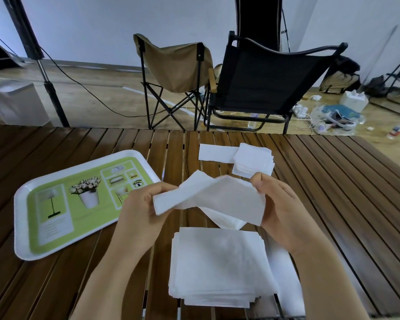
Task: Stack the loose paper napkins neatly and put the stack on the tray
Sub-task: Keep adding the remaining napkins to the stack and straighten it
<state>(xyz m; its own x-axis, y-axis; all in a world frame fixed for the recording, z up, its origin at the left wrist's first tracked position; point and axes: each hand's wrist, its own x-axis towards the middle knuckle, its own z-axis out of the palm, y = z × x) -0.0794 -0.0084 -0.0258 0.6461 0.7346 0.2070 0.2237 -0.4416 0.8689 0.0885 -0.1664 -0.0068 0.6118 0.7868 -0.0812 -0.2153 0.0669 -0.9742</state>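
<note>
Slatted wooden table [67, 285]: nearest, squared napkin stack [219, 264]; above it, limp napkin [213, 199] pinched by left hand [139, 211] and right hand [280, 209] (presumably for folding); left, bare tray [21, 204]; farther, smaller napkin pile [252, 161].

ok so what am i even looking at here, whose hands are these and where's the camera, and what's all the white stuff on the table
There is no machine here: a person is doing the job with bare hands. The single picture comes from a camera worn on the person's head, looking forward and down. The left hand and the right hand together hold one white paper napkin above a wooden slatted table. Right below lies a big stack of napkins. Farther off sit a smaller pile and a folded strip of napkin. To the left is a green and white tray, with no napkins on it yet. Behind the table stand two folding chairs.
</note>
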